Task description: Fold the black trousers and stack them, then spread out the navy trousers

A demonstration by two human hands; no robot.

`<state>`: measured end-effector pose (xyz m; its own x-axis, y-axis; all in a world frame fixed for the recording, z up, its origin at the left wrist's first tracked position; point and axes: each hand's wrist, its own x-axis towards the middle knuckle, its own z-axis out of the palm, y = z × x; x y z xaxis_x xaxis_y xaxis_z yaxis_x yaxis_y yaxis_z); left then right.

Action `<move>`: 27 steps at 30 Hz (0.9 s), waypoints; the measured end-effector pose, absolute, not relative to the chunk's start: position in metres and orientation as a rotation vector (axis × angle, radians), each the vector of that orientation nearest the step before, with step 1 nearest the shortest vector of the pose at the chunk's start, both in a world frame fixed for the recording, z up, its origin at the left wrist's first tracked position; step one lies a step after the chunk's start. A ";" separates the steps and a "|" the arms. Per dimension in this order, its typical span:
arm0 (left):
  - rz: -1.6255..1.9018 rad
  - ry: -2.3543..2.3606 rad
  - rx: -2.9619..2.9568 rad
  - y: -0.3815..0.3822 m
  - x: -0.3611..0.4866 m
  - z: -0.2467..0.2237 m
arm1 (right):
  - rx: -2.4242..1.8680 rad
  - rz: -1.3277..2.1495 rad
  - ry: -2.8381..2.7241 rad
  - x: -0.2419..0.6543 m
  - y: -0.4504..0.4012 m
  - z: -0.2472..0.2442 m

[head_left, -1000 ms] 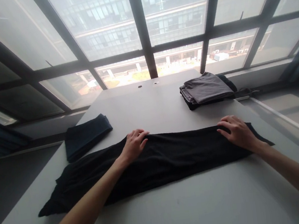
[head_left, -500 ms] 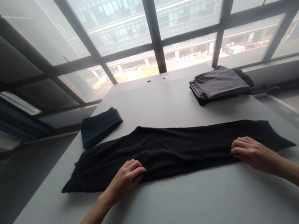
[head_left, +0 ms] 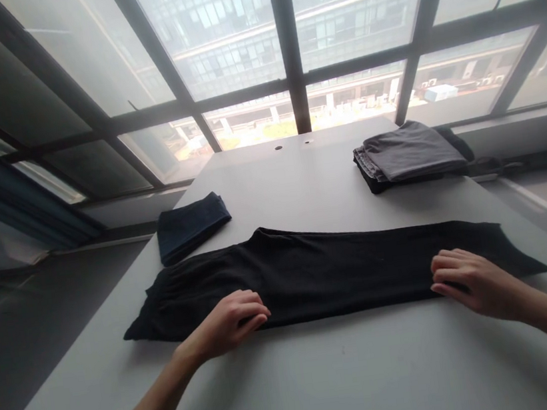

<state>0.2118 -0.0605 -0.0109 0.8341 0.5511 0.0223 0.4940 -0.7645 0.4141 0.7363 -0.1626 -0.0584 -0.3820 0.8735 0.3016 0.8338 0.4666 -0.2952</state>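
Black trousers [head_left: 332, 271] lie flat and folded lengthwise across the white table [head_left: 327, 379]. My left hand [head_left: 240, 317] is over their near edge, left of the middle. Its fingers are loosely curled, and no cloth shows raised between them and the thumb. Toward the right end, my right hand [head_left: 459, 278] is also at the near edge, with bent fingers and a small gap beside the thumb. Both sets of fingertips are partly hidden. The cloth under the hands lies flat.
A folded dark blue garment [head_left: 190, 226] rests behind the trousers' left end. At the back right is a stack of folded clothes, with a grey one [head_left: 412, 152] on top. Large windows stand beyond the table, and a curtain [head_left: 14, 192] hangs at the left.
The view has shifted slightly, moving the table and clothes rightward. Relative to the trousers, my hands have drawn a little leftward and back, and the left one's thumb has parted slightly. The cloth looks smoother.
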 end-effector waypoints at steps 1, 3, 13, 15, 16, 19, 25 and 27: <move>0.251 0.798 2.629 -0.057 0.221 -0.008 | -1.426 0.163 -2.323 0.728 -0.156 -0.056; 0.351 0.826 2.667 -0.048 0.245 -0.010 | -1.432 0.202 -2.308 0.705 -0.141 -0.052; -0.011 0.964 2.805 -0.002 0.307 -0.062 | -1.485 0.153 -2.532 0.639 -0.112 -0.098; 0.000 1.079 2.787 0.017 0.301 -0.062 | -1.502 0.142 -2.524 0.643 -0.114 -0.102; -0.002 1.143 2.768 0.029 0.297 -0.062 | -1.504 0.139 -2.523 0.644 -0.114 -0.102; -0.054 1.232 2.699 0.062 0.292 -0.067 | -1.504 0.140 -2.529 0.643 -0.114 -0.102; -0.032 1.166 2.618 0.090 0.292 -0.069 | -1.531 0.206 -2.532 0.643 -0.113 -0.100; 0.022 1.153 2.569 0.091 0.285 -0.059 | -1.558 0.269 -2.541 0.642 -0.111 -0.095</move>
